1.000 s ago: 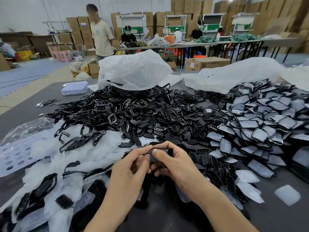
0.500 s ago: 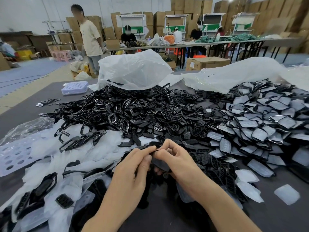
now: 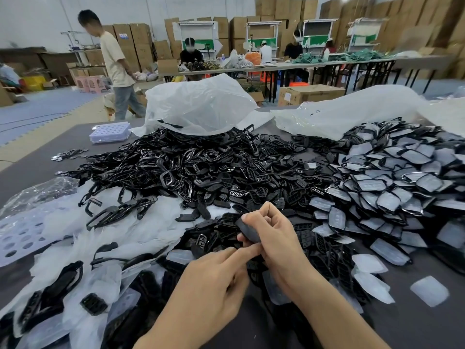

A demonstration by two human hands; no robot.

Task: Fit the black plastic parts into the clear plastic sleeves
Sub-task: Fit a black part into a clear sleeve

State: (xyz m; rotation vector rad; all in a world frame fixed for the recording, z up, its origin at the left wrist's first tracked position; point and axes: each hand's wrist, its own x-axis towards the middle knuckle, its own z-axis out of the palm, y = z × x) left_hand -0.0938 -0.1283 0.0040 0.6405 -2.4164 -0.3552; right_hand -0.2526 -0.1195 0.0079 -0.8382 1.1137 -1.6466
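Black part (image 3: 247, 229), held just in front of the heap (image 3: 201, 167), sits pinched in the right hand's (image 3: 274, 233) curled grip while the left hand's (image 3: 214, 280) straight forefinger presses its lower end, which should push squarely so the sleeve seats flat.

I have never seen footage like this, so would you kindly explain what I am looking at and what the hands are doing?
There is no machine here. A person wears a camera on the head, so this single picture looks forward and down at their own hands. The right hand grips a black part, and the left hand stretches a forefinger to its lower end. On the dark table lie a heap of loose black parts, a heap of parts already in sleeves to the right, and empty clear sleeves to the left.
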